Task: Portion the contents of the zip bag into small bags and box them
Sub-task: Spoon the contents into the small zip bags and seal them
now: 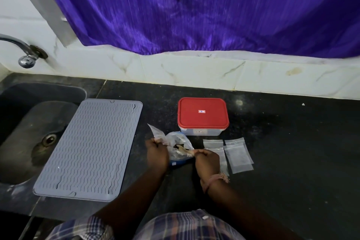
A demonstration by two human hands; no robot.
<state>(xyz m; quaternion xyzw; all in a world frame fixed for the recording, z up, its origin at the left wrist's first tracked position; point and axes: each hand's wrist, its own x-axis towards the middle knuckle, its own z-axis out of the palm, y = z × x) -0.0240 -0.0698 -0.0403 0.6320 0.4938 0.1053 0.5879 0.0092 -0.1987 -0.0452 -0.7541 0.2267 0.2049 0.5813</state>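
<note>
Two hands work in the lower middle of the frame, over a dark table [292, 142]. Between them is one clear zip bag [176, 147] with dark bits inside. The left hand [156, 155] pinches the bag's left edge, its grip clamped on the plastic. The right hand [207, 159] pinches the bag's right edge, its grip clamped there too. The bag sits just below the box.

One box [202, 116] stands in the middle of the frame. It has a red lid, and the lid is on. It has clear sides.

To the right of the right hand lie small bags [238, 155], flat on the table. I can count three, maybe four. They overlap, so it is hard to tell. They look empty.

One grey mat [91, 148] with wavy lines lies at the left, partly over one sink [29, 132]. One shiny tap [23, 52] sticks out at the upper left. One purple curtain [204, 9] fills the top of the frame. The right wrist has one pink band [214, 179].
</note>
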